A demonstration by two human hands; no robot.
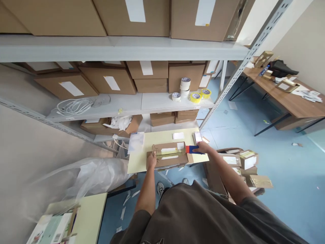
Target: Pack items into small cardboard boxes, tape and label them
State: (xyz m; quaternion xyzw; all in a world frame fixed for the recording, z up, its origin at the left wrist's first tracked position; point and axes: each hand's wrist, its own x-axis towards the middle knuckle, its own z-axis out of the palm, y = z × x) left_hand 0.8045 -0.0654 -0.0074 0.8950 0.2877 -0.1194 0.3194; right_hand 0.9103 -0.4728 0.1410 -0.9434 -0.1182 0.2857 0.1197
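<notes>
Brown cardboard box [175, 162], one only, lies on the pale-yellow tabletop [162, 135], seam side up, w/ 3 white patches on its upper faces. L hand [151, 160] is at its 9 o'clock end, thumb side on the box; how far the fingers close can't be told, as most are hidden. R hand [203, 147] is at approx. 3 o'clock, fingers curled round 1 blue-and-red hand tool [196, 149] — prob. a tape dispenser — whose red end is just beside the box's right end. Step in hand, as judged: box braced by the L, tool held at the seam's end by the R. Next move calls for a firm L hold, so the box doesn't skid, & the tool kept level w/ the seam; whether tape is pulled out is too small to tell. Outward, counted: 1 white card [178, 135] at 1 o'clock, 1 translucent sheet [136, 143] at approx. 10. Farther off, on the middle shelf [154, 103] toward 12 to 1 o'clock: 3 white rolls [185, 84] (2 stacked, 1 beside) plus 2 yellow rolls [195, 98]. Same shelf, approx. 10 o'clock — 1 coil of white cable [74, 107]. Floor-side, between 3 & 4 o'clock, a heap of cartons [247, 161], several, overlapping too much for an exact no.
</notes>
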